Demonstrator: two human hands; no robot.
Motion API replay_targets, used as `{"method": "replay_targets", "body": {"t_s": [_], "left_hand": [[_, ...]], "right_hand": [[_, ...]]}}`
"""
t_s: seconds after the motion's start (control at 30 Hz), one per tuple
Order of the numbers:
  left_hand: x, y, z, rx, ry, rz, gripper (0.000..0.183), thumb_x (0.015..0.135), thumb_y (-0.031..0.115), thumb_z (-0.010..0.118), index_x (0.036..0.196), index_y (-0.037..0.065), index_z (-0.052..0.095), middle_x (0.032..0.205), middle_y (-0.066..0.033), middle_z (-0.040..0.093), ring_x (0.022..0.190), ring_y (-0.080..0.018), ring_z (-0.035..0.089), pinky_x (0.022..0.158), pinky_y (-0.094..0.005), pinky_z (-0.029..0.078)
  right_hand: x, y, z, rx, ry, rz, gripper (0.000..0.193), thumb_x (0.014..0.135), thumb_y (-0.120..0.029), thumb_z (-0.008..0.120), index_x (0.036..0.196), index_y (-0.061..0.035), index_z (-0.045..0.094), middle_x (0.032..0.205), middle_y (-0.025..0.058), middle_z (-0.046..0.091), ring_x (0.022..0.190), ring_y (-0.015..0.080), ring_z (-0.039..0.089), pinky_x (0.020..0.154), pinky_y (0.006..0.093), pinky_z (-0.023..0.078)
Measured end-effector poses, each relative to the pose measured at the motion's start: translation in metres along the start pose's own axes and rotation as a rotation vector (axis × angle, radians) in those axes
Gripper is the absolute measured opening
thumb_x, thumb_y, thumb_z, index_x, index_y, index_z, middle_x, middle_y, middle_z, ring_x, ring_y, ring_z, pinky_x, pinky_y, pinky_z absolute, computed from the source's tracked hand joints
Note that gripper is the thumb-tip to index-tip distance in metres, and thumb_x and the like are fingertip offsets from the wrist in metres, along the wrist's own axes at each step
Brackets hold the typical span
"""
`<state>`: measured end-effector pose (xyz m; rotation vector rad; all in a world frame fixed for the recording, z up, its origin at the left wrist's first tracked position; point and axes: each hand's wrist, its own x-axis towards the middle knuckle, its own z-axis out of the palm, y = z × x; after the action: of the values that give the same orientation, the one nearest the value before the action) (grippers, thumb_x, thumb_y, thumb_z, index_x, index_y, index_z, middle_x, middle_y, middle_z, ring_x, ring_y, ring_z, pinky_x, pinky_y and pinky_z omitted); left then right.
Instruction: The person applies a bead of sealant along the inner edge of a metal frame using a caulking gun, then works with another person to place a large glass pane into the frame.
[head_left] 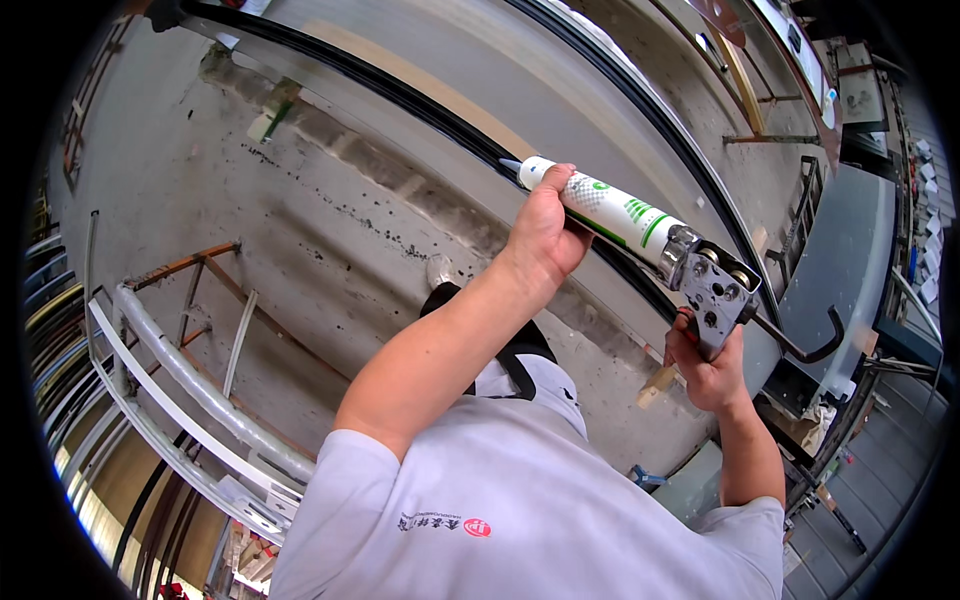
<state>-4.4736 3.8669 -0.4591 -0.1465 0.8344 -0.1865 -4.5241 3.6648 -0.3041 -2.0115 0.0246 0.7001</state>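
A caulking gun point(718, 290) with a white and green sealant cartridge point(620, 207) is held across both hands. My left hand point(548, 232) wraps the cartridge near its front, close to the nozzle point(510, 164). On the gun's handle, my right hand point(708, 368) is closed, with its metal body above the fingers and a bent rod reaching out to the right. The nozzle tip lies against the black edge strip point(400, 95) of a long grey panel point(385, 50). Whether any sealant is coming out is too small to tell.
To the left stands a rack of curved profiles point(190, 420) with rusty metal legs point(190, 260). A grey-topped bench point(840, 260) is on the right, and a wood block point(657, 386) is near my right hand. Dark specks lie on the concrete floor point(330, 180).
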Motion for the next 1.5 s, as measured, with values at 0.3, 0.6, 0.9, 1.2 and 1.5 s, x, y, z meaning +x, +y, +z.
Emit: {"method": "replay_targets", "body": {"t_s": [0.3, 0.6, 0.9, 1.2, 1.5], "left_hand": [[-0.001, -0.138, -0.032, -0.02, 0.004, 0.039, 0.018, 0.095, 0.02, 0.06, 0.105, 0.008, 0.052, 0.1, -0.0075, 0.06, 0.094, -0.0267, 0.061, 0.093, -0.0496, 0.052], [-0.003, -0.271, -0.069, 0.023, -0.013, 0.053, 0.017, 0.096, 0.021, 0.059, 0.106, 0.009, 0.051, 0.099, -0.0071, 0.06, 0.094, -0.0254, 0.062, 0.091, -0.048, 0.053], [0.008, -0.397, -0.113, 0.008, -0.066, 0.04, 0.015, 0.095, 0.019, 0.059, 0.104, 0.009, 0.052, 0.099, -0.0078, 0.061, 0.094, -0.0274, 0.062, 0.092, -0.0514, 0.053], [0.005, -0.52, -0.143, -0.057, -0.088, 0.007, 0.015, 0.095, 0.019, 0.059, 0.104, 0.008, 0.052, 0.1, -0.0089, 0.06, 0.094, -0.0285, 0.062, 0.092, -0.0511, 0.053], [0.003, -0.619, -0.17, -0.018, -0.043, -0.012, 0.016, 0.097, 0.021, 0.058, 0.105, 0.009, 0.053, 0.099, -0.0078, 0.06, 0.094, -0.0273, 0.061, 0.092, -0.0514, 0.052]], "right_hand": [[-0.058, 0.089, -0.111, -0.165, -0.178, -0.09, 0.008, 0.09, 0.003, 0.054, 0.097, 0.0009, 0.051, 0.07, 0.0037, 0.053, 0.058, 0.0117, 0.052, 0.054, 0.0279, 0.046], [-0.134, 0.166, -0.191, -0.131, -0.027, -0.072, 0.013, 0.084, -0.002, 0.065, 0.077, -0.0036, 0.055, 0.056, 0.0008, 0.049, 0.05, 0.0121, 0.045, 0.049, 0.0288, 0.038], [-0.204, 0.24, -0.264, -0.145, 0.021, 0.003, 0.025, 0.086, -0.003, 0.065, 0.066, -0.004, 0.049, 0.052, -0.0005, 0.045, 0.048, 0.0099, 0.04, 0.047, 0.0294, 0.034], [-0.279, 0.311, -0.333, -0.108, 0.093, 0.049, 0.026, 0.089, -0.006, 0.064, 0.067, -0.005, 0.05, 0.051, -0.0028, 0.047, 0.044, 0.0058, 0.043, 0.043, 0.0262, 0.034], [-0.335, 0.367, -0.396, -0.121, 0.114, 0.096, 0.02, 0.09, -0.007, 0.064, 0.072, -0.0034, 0.055, 0.054, -0.0039, 0.049, 0.046, 0.0051, 0.044, 0.043, 0.025, 0.033]]}}
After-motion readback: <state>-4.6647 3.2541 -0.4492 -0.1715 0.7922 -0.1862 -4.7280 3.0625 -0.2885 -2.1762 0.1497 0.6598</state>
